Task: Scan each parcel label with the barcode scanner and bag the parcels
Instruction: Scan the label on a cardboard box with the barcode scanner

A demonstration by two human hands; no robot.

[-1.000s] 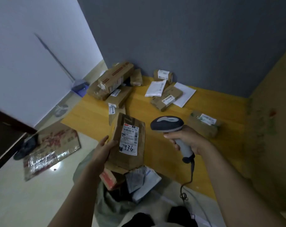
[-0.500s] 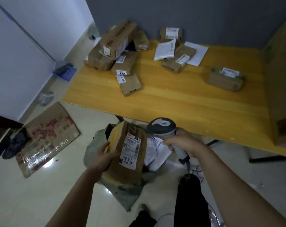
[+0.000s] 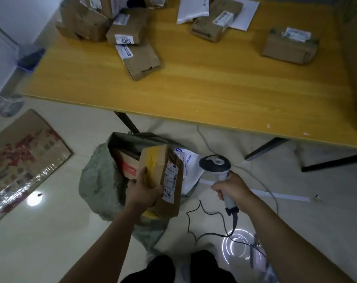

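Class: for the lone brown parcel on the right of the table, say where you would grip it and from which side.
Probably by its left and right walls, reaching over from the near edge. The parcel lies flat on the table with its white label on top, so a grip on the sides leaves the label clear for scanning.

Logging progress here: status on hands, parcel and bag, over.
Left hand grips parcel over open bag. Right hand holds scanner. Bag already part full; more parcels on table.
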